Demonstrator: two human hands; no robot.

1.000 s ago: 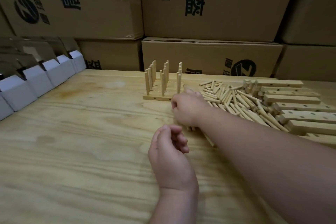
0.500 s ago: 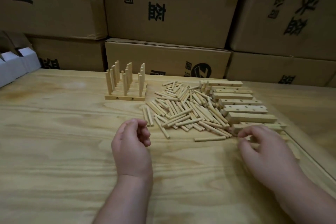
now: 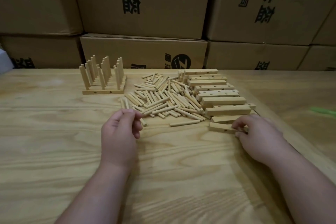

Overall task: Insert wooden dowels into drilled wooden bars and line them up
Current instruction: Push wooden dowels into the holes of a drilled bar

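On the wooden table point(image 3: 54, 132), a loose pile of short dowels point(image 3: 163, 96) lies in the middle. To its right is a stack of drilled wooden bars point(image 3: 220, 94). My right hand point(image 3: 258, 136) pinches the right end of the nearest drilled bar point(image 3: 221, 127), which lies flat on the table. My left hand point(image 3: 121, 131) is curled at the pile's near left edge, with its fingertips over a dowel point(image 3: 144, 124); a grip does not show. Finished bars with upright dowels point(image 3: 103, 80) stand in a row at the back left.
Stacked cardboard boxes point(image 3: 145, 5) wall off the back of the table. One stray dowel point(image 3: 184, 123) lies between my hands. At the right edge lies a green object point(image 3: 323, 111), and a white box corner point(image 3: 3, 60) shows at the far left.
My right hand left the finished row, swung right to the bar stack and took hold of the nearest bar. My left hand moved forward to the pile's edge. The view panned right.
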